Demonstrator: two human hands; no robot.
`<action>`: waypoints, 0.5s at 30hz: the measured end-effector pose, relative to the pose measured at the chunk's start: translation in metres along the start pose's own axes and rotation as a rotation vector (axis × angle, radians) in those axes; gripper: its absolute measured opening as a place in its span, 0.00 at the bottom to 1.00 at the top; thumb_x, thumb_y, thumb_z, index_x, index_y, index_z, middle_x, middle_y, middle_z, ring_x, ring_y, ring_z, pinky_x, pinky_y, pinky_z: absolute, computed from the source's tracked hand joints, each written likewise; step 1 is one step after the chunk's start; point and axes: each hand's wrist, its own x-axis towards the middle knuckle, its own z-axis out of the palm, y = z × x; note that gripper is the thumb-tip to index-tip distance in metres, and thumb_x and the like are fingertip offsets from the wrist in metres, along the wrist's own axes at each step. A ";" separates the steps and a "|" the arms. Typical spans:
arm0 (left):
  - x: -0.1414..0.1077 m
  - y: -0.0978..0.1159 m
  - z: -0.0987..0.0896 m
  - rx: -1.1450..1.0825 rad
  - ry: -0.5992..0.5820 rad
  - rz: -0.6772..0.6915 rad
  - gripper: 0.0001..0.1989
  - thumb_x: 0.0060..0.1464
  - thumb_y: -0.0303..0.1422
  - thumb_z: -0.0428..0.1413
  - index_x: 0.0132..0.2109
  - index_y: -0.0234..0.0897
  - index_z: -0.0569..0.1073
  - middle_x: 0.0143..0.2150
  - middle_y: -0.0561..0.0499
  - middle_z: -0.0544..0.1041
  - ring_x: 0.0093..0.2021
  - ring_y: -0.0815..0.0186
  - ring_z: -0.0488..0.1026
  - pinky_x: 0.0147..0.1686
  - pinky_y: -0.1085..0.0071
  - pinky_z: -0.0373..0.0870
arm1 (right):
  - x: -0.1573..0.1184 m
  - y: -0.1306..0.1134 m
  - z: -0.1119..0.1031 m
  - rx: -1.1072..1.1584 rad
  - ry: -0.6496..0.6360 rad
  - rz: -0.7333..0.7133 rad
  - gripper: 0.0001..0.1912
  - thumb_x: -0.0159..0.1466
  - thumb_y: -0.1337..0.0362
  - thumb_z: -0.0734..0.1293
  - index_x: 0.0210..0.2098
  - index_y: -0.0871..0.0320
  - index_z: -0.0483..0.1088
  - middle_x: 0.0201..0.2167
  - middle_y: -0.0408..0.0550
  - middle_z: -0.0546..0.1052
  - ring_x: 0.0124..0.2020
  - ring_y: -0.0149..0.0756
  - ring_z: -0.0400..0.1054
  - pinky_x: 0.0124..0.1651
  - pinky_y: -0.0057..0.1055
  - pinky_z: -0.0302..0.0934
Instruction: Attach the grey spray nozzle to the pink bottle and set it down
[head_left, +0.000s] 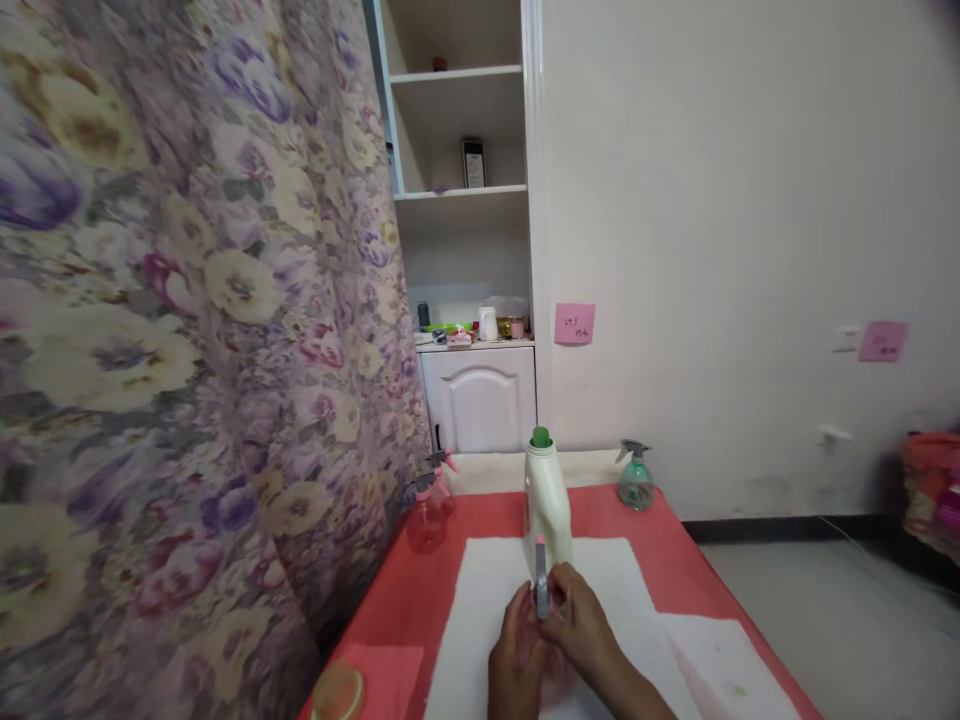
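Note:
A small spray bottle with a grey and pink spray head (pixel 541 585) is between my hands over the white sheet (pixel 480 600). My left hand (pixel 516 655) is closed around its see-through pink body (pixel 556 680), most of which the hands hide. The fingers of my right hand (pixel 581 620) pinch at the side of the spray head, near the neck. Just beyond stands a large pale green jug (pixel 551 500), uncapped, with something green (pixel 541 437) in its mouth.
Pink spray bottles (pixel 426 525) stand at the table's far left, a green spray bottle (pixel 636 485) at the far right. A round yellowish lid or dish (pixel 337 692) lies near left, a paper (pixel 731 665) near right. A flowered curtain (pixel 225 350) hangs along the left.

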 end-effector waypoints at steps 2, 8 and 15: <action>-0.001 0.003 -0.003 -0.011 -0.041 0.020 0.28 0.50 0.43 0.59 0.58 0.40 0.71 0.59 0.43 0.75 0.60 0.53 0.70 0.61 0.60 0.65 | -0.003 0.001 0.006 -0.022 0.057 0.000 0.09 0.48 0.73 0.64 0.25 0.54 0.59 0.25 0.39 0.64 0.30 0.36 0.60 0.33 0.29 0.52; 0.001 0.002 -0.009 -0.001 -0.090 -0.026 0.28 0.54 0.47 0.55 0.59 0.41 0.70 0.60 0.44 0.74 0.62 0.52 0.68 0.63 0.58 0.61 | -0.007 -0.001 0.016 -0.051 0.152 -0.009 0.08 0.51 0.70 0.65 0.27 0.54 0.61 0.28 0.42 0.67 0.32 0.39 0.62 0.35 0.32 0.54; 0.006 0.016 -0.003 0.017 0.046 0.040 0.26 0.49 0.46 0.59 0.53 0.38 0.73 0.56 0.40 0.76 0.57 0.51 0.72 0.57 0.59 0.67 | -0.008 0.004 0.022 -0.012 0.225 -0.018 0.07 0.53 0.72 0.64 0.28 0.54 0.62 0.28 0.42 0.69 0.32 0.39 0.64 0.36 0.32 0.56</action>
